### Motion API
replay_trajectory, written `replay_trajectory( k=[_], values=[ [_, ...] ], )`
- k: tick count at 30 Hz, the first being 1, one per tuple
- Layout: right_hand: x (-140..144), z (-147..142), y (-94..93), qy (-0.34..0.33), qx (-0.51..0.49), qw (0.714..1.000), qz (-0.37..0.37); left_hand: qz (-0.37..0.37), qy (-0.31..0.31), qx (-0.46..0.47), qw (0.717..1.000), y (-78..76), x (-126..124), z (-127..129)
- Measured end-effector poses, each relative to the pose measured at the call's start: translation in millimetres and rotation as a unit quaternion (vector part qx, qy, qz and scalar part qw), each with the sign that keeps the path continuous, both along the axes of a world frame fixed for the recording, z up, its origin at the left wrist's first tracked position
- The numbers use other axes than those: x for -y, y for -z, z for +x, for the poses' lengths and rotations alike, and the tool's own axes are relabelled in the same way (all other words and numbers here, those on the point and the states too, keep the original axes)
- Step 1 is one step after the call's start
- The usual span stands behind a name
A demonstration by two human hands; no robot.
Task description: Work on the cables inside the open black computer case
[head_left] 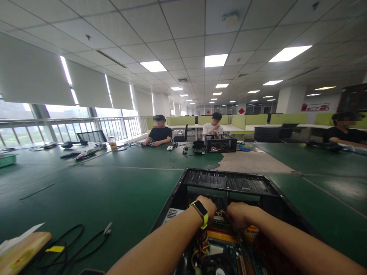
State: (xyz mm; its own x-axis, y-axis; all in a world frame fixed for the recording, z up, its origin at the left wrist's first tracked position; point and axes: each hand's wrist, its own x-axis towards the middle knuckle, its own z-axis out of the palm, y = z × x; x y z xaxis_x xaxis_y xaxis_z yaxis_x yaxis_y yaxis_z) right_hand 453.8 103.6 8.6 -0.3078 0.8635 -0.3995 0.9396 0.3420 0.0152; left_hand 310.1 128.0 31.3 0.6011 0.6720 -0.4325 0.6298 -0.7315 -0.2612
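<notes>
A: Quick pass, go. Where are my hands?

B: Both are down inside the open black metal computer case (229, 183) lying on its side on the green-matted table (109, 191), close in front of me. My left hand (207, 209), the one with the yellow-strapped smartwatch (200, 212) on the wrist, sits curled over the bundle of red, yellow and black wires (220, 214). My right hand (239, 215) is just beside it, knuckles up, also on that bundle.

A: Fingers?

B: Curled under on both hands and hidden behind the knuckles. I cannot tell if they actually pinch a wire or just rest there.

A: What is under them?

B: The blue circuit board (229, 256) with orange slots, wires running across it. Drive bay rack at the far end of the case.

A: Rest of the table?

B: Black cable loop (71, 244) at near left, next to a wooden board with a yellow label (23, 252). Far side: a second black case (220, 143), well apart from mine, and three seated people behind the table, one at the right edge.
</notes>
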Motion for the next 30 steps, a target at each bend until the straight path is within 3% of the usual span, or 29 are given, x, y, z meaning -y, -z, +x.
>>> replay_trajectory(
  k=[22, 30],
  values=[
    [-3.0, 1.3, 4.8, 0.000, 0.003, 1.000, -0.015, 0.011, -0.004, -0.021, 1.000, 5.4, 5.9, 2.8],
    [-0.5, 1.2, -3.4, -0.004, -0.017, 1.000, -0.003, 0.007, 0.000, -0.016, 1.000, 4.6, 0.8, 2.1]
  ],
)
